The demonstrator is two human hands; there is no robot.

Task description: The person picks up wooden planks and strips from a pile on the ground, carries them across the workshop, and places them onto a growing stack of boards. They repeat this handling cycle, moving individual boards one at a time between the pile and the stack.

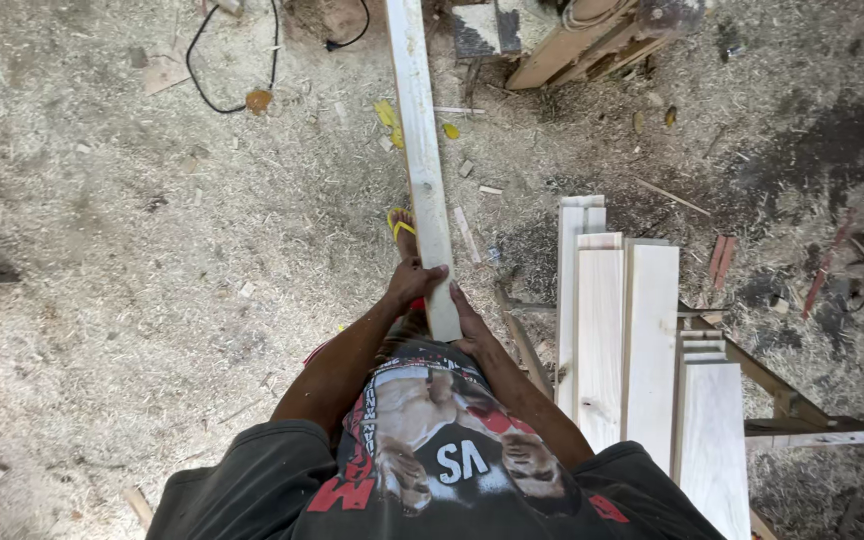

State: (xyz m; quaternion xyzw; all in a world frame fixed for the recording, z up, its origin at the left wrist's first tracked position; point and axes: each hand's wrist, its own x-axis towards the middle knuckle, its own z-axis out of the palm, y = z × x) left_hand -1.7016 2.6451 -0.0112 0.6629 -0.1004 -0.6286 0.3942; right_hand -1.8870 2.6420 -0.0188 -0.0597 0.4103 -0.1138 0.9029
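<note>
Far off to the left of your hands the floor (102,300) is bare sawdust and shavings, with a black cable (214,60) looping across it up ahead. Your left hand (412,283) is wrapped shut around the near end of a long pale board (422,150), fingers curled over its left edge. Your right hand (472,325) presses against the board's right side just below, thumb along the wood; I judge it closed on the board too, though the fingers are hidden behind it. With both hands at one end, you seem to be steering the length, which runs straight away from you over the floor. Your foot in a yellow sandal (399,225) sits just ahead of the left hand, beside the board. To the right of your hands a stack of planed boards (632,330) lies on a wooden trestle (802,415), close to your right elbow. Beyond the board's far end, a heap of timber offcuts (582,35) sits close to its line.
</note>
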